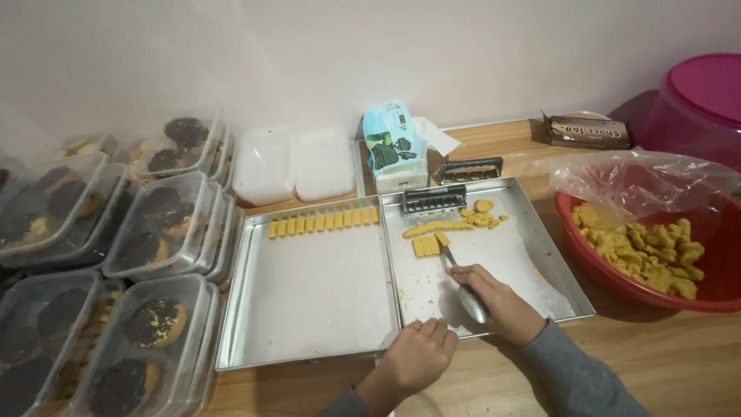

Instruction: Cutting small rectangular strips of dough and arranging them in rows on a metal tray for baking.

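Note:
My right hand (494, 297) grips a metal knife (461, 276) whose blade tip touches a small block of cut yellow dough pieces (425, 245) on the right metal tray (540, 262). My left hand (417, 357) rests curled on the near edge where the two trays meet, holding nothing. The left metal tray (309, 309) carries a row of several yellow dough pieces (324, 222) along its far side. A strip of dough and loose scraps (463, 222) lie beside a dark metal cutter (433, 200) on the right tray.
A red bowl (617, 278) with yellow dough lumps and a plastic bag sits at right, a pink tub (695, 100) behind it. Clear boxes of dark-topped cookies (154, 232) are stacked at left. White lids (293, 164), a tissue pack (394, 143) and a brown packet (590, 133) line the wall.

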